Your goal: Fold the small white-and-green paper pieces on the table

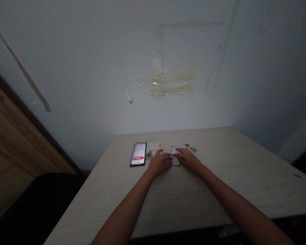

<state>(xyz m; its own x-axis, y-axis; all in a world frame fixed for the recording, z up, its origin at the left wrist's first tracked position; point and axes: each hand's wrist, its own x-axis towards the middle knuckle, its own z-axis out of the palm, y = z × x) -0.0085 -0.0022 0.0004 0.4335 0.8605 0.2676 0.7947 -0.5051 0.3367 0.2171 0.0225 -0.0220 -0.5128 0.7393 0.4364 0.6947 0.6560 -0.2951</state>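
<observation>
A small yellow-edged card stack (175,155) lies on the pale table (219,177) between my two hands. My left hand (159,162) rests flat with its fingers stretched toward the stack's left edge. From the other side my right hand (189,159) touches the stack, its fingertips laid on the cards. Neither hand lifts the cards off the table.
A lit phone (138,154) lies left of my left hand, with a colourful printed sheet (153,147) beside it. A small torn wrapper (190,147) sits behind my right hand. The white wall carries tape remains (165,83). A dark chair (38,204) stands at lower left.
</observation>
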